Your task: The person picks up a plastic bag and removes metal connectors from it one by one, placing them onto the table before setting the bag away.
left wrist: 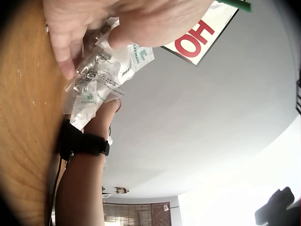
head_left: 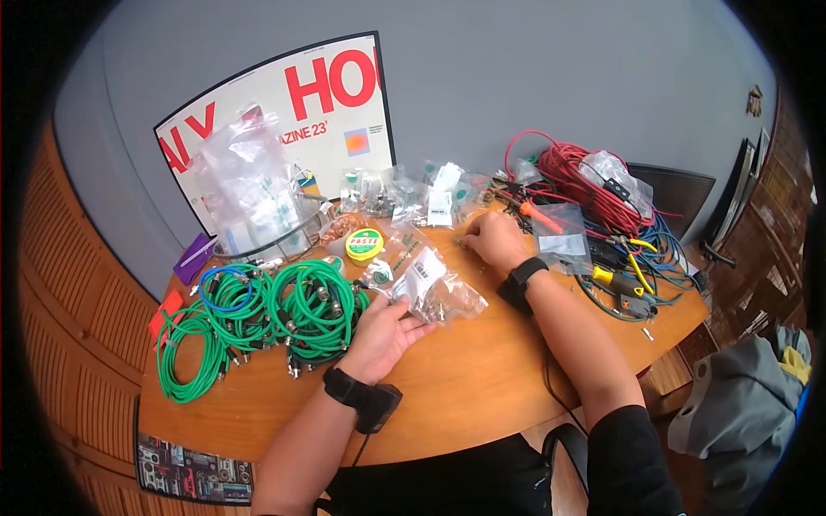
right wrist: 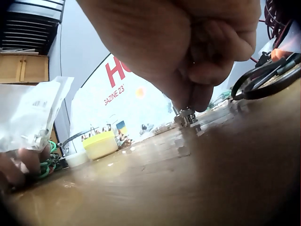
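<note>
Down at the counter (head_left: 456, 387), my right grip (head_left: 499, 241) pinches a connector (right wrist: 186, 117), which could tip and roll if released off-balance, while my left grip (head_left: 381, 338) pinches the bag (head_left: 430, 284), which might spill if tilted.

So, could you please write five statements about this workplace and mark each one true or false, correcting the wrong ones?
1. The left hand holds a clear plastic bag. True.
2. The right hand holds the coiled red cable. False: its fingertips pinch a small metal part at the tabletop.
3. The coiled green cables lie left of the bag in the head view. True.
4. The round paste container has a blue lid. False: the lid is yellow with green.
5. Both wrists wear black straps. True.
</note>
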Motion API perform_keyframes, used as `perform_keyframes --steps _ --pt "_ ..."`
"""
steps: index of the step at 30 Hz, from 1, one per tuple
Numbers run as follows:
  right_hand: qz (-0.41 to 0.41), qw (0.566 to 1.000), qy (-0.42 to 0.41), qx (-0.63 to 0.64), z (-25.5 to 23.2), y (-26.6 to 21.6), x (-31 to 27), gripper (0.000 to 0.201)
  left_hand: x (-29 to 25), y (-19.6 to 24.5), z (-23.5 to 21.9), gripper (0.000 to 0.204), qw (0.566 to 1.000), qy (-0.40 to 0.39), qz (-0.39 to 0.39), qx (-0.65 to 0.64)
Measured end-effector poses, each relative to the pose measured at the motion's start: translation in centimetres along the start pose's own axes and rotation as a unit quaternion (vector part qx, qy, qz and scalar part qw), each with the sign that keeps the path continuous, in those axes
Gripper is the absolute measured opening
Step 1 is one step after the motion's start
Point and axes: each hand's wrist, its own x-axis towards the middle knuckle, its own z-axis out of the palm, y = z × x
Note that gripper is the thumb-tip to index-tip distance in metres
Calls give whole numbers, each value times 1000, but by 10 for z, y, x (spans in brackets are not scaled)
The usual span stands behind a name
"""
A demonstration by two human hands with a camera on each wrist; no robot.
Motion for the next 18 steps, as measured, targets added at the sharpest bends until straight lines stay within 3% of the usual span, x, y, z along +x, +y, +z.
perform_keyframes --steps 4,8,11,12,14,18 --pt "1 997 39 66 -12 -2 -3 18 -1 0 0 33 1000 -1 5 -3" --pt "-21 994 9 107 -37 -26 -16 20 0 0 -1 32 1000 -7 6 5" --pt "-118 945 -133 273 -37 -29 -29 13 -1 1 3 32 1000 -3 7 8" --pt "-116 946 -132 274 -38 -30 -36 13 -1 1 4 32 1000 5 5 8" --pt "-143 927 -233 256 -51 -48 -52 12 -1 0 4 32 1000 1 7 10" --pt "-187 953 -203 123 -46 -65 -64 13 -1 0 3 33 1000 -18 10 16"
